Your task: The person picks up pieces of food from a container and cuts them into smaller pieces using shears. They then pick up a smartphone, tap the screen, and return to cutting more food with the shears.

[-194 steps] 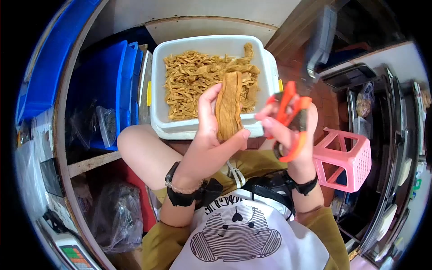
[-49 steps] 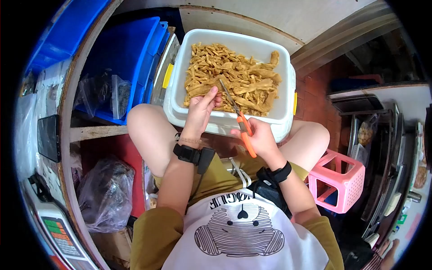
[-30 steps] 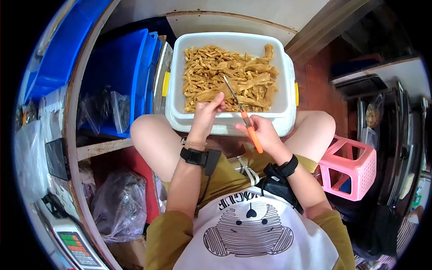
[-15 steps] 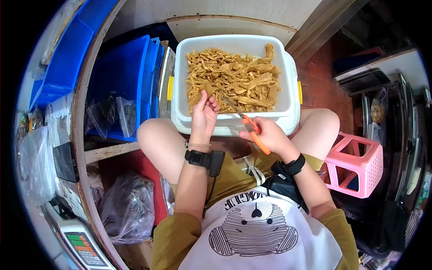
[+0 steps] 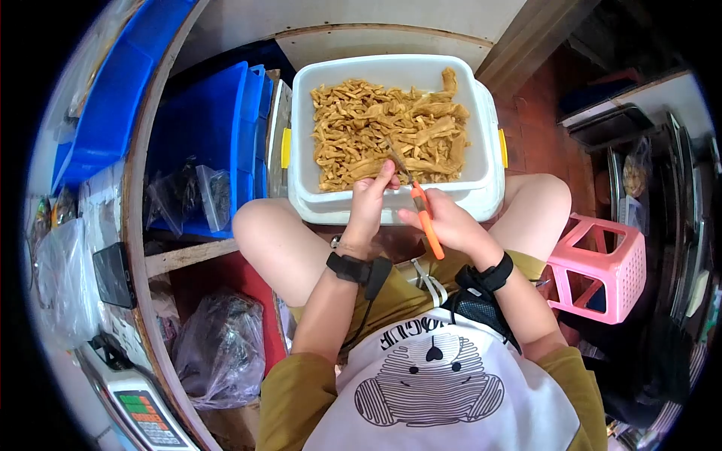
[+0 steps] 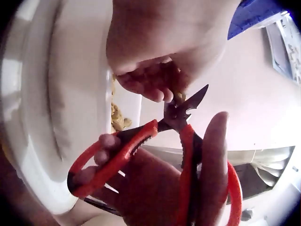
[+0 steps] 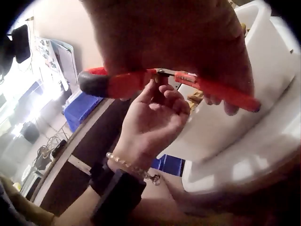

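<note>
My left hand (image 5: 370,201) pinches the end of a brown, wrinkled strip (image 6: 179,97), mostly hidden by the fingers. In my right hand (image 5: 451,219) are orange-handled scissors (image 5: 426,222), thumb through one handle and fingers through the other. The left wrist view shows their handles spread and the dark blades parted right at the strip, close to the left fingertips. Both hands are over the near rim of a white plastic tub (image 5: 380,65). Inside it lies a heap of brown cut strips (image 5: 350,124), with longer uncut-looking pieces (image 5: 444,139) on the right side.
The tub stands on a white lidded box with yellow latches (image 5: 503,148), between the person's knees. Blue bins (image 5: 203,135) and a shelf are at left, a scale (image 5: 147,413) at lower left. A pink stool (image 5: 602,267) stands at right, near dark trays.
Earlier the left hand held a broad folded brown piece; now only a small end shows. The right hand has brought the scissors to it. Lately the left hand shifted right, toward the blades.
</note>
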`<action>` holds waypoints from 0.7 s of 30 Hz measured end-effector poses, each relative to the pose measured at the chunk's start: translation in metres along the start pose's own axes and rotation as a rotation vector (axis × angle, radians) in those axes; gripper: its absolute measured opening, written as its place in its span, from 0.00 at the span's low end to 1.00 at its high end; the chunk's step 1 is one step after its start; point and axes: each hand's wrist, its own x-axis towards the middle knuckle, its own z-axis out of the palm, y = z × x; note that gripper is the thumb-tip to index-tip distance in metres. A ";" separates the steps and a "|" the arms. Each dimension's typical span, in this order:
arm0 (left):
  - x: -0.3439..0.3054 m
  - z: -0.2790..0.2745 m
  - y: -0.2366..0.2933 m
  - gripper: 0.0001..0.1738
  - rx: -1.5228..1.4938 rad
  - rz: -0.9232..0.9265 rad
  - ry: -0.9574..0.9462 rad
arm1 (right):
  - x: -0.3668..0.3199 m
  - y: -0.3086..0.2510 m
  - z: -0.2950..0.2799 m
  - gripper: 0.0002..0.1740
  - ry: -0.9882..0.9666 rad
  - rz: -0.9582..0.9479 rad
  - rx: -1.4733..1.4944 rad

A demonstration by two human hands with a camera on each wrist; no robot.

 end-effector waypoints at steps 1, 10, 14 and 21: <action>-0.001 0.001 -0.001 0.11 0.017 0.008 -0.005 | -0.001 -0.001 0.001 0.45 0.011 -0.032 -0.014; 0.001 -0.005 -0.002 0.17 0.054 0.026 -0.012 | -0.002 -0.013 -0.001 0.42 -0.118 0.048 0.038; 0.000 -0.007 0.004 0.14 0.044 0.010 -0.045 | 0.003 0.005 0.004 0.37 -0.131 0.015 0.151; 0.015 -0.021 0.017 0.11 -0.224 0.002 -0.029 | 0.002 0.008 0.006 0.32 -0.037 0.053 0.172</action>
